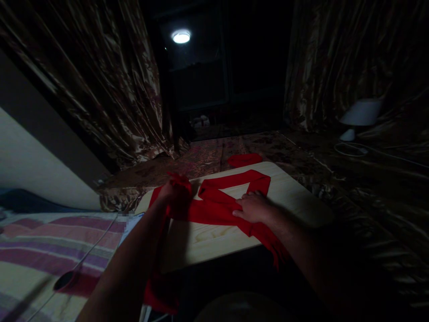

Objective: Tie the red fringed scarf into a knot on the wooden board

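A long red scarf [208, 212] with fringed ends lies in folds across a small light wooden table [214, 239]. At the table's left side my left hand [170, 191] is closed on a bunched part of the scarf, with red fringe sticking up beyond the fingers. My right hand [255, 206] rests flat on the scarf, fingers spread and pressing the cloth. From under it one fringed end hangs over the near edge. More red cloth drapes down on the left. Behind the far edge lies another red piece [244, 159]; whether it joins the scarf cannot be seen.
Striped bedding [50, 241] spreads on the left, with a white cord and a dark round object [63, 281] on it. Patterned curtains [134, 89] flank a dark window. A white lamp [362, 112] with a looped cord stands at the right. The room is dim.
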`<state>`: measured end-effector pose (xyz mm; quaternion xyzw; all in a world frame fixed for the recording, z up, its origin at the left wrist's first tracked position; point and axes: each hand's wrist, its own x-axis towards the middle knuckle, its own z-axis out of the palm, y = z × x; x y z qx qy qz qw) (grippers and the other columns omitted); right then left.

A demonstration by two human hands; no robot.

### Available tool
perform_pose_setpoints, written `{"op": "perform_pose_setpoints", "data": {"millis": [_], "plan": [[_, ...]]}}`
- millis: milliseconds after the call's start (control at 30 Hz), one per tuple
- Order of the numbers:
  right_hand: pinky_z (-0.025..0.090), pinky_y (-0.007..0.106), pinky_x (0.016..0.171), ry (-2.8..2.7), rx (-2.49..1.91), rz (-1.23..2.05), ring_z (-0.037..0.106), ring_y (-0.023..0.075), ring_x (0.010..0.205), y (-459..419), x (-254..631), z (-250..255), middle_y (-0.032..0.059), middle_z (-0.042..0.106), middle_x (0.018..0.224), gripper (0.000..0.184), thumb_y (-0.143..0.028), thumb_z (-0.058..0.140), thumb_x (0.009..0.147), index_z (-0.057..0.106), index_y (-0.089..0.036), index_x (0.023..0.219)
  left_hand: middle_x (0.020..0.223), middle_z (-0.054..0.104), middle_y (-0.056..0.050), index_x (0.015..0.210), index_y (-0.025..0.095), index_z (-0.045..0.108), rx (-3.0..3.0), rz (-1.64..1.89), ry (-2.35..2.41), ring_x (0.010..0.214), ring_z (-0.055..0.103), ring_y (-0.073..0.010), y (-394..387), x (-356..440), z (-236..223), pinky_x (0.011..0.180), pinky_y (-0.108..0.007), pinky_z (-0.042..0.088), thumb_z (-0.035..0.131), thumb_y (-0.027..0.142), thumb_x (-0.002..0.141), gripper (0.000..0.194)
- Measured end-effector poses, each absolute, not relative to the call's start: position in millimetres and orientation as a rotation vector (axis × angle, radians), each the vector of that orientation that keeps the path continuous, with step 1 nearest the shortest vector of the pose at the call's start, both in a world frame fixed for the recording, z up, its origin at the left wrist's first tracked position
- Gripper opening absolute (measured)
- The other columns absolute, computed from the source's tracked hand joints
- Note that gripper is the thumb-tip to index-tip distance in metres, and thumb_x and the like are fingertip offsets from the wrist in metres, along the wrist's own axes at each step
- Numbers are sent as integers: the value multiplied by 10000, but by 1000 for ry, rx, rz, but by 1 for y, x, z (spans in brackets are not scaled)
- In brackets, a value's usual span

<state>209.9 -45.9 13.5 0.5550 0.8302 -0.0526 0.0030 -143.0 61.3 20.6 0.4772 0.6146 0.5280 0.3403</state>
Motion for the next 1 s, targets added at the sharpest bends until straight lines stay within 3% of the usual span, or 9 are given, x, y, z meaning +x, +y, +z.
{"op": "perform_pose_setpoints", "data": {"millis": [167, 300, 367, 467, 567, 700, 800, 1000], "plan": [[343, 521, 986, 2632, 1719, -155, 573, 387, 1136, -45, 210, 13, 210, 668, 1188, 617, -644, 444, 897, 690, -180, 1219, 832, 671, -97, 806, 239, 627, 1533, 1254, 1791, 1135, 598, -343, 40, -122, 11, 851, -302, 466, 853, 184, 578, 325], [394, 363, 968, 2754, 1860, -230, 598, 281, 1119, -25, 228, 7, 131, 682, 1210, 514, -553, 465, 921, 677, -195, 1225, 1067, 688, -143, 852, 242, 695, 1777, 1239, 1494, 1278, 510, -342, 0, -89, -13, 1057, -373, 400, 837, 228, 641, 255], [383, 315, 986, 2755, 2132, -119, 578, 244, 1147, -12, 242, 0, 121, 662, 1253, 459, -442, 426, 956, 656, -166, 1242, 1229, 646, -155, 994, 246, 707, 1870, 1247, 1495, 1342, 451, -360, -22, -73, -28, 1122, -446, 345, 828, 291, 677, 343], [339, 333, 1039, 2626, 2462, 132, 538, 261, 1188, 5, 264, -18, 135, 640, 1280, 418, -343, 421, 950, 650, -134, 1230, 1416, 544, -152, 1194, 283, 671, 1934, 1207, 1526, 1442, 311, -386, -49, -53, -39, 1158, -569, 246, 794, 354, 730, 486], [350, 356, 1025, 2537, 2582, 186, 550, 279, 1151, 16, 278, -37, 157, 647, 1247, 421, -343, 453, 929, 645, -114, 1226, 1462, 514, -131, 1264, 322, 656, 2030, 1180, 1424, 1486, 214, -387, -68, -30, -30, 1166, -618, 181, 769, 375, 768, 511], [365, 369, 1009, 2574, 2593, 239, 571, 280, 1110, 25, 282, -54, 157, 667, 1196, 392, -350, 487, 908, 669, -123, 1171, 1533, 445, -68, 1397, 383, 550, 2187, 992, 1190, 1485, 246, -346, -91, 14, -15, 1198, -618, 36, 659, 477, 852, 563], [374, 363, 1005, 2626, 2641, 271, 593, 274, 1072, 29, 283, -58, 140, 693, 1141, 331, -314, 543, 866, 700, -130, 1091, 1613, 303, -43, 1509, 380, 384, 2416, 624, 1250, 1498, 206, -340, -103, 45, -20, 1177, -665, 65, 468, 566, 939, 606], [391, 350, 999, 2694, 2745, 136, 616, 239, 1034, 31, 287, -60, 87, 721, 1070, 256, -294, 569, 841, 726, -180, 1009, 1608, 313, -38, 1493, 385, 414, 2556, 409, 1357, 1492, 225, -340, -101, 43, -36, 1169, -651, 158, 338, 555, 987, 539]]}}
